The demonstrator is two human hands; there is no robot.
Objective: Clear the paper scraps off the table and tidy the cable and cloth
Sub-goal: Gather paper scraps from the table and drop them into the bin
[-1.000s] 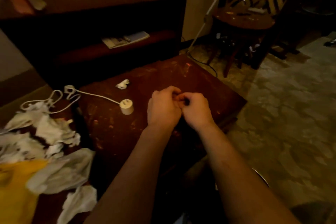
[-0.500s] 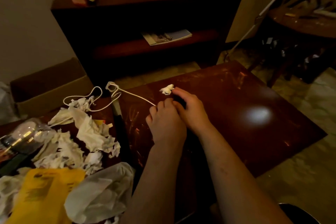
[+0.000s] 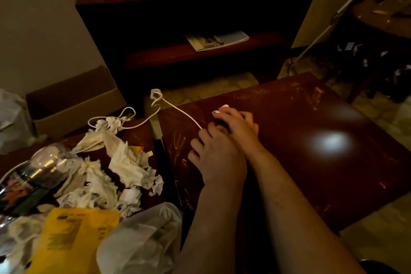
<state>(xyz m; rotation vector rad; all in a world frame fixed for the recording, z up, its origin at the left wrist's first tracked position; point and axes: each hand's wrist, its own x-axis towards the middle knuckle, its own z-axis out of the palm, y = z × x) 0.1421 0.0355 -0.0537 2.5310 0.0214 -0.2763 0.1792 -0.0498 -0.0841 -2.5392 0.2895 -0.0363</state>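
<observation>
A white cable [image 3: 178, 108] runs from a loop [image 3: 155, 95] at the dark wooden table's [image 3: 300, 122] far left edge to my left hand [image 3: 215, 158]. The hand lies palm down with its fingers bent over the cable's end, and the plug is hidden under it. Just beyond, my right hand [image 3: 239, 123] crosses behind the left, its fingertips curled onto a small white paper scrap [image 3: 222, 108]. The cable's other end [image 3: 124, 115] snakes over a heap of crumpled white paper [image 3: 120, 158] on the left.
On the left lie a clear plastic bottle [image 3: 35, 171], a yellow packet [image 3: 73, 240] and a white plastic bag [image 3: 142, 244]. A cardboard box [image 3: 73, 100] and a dark bookshelf [image 3: 195, 6] stand behind. A chair [image 3: 382, 18] is at far right.
Both hands moved forward and left from the table's middle. The left hand came down over the cable's plug and the right hand reached the small scrap. My view turned left.
</observation>
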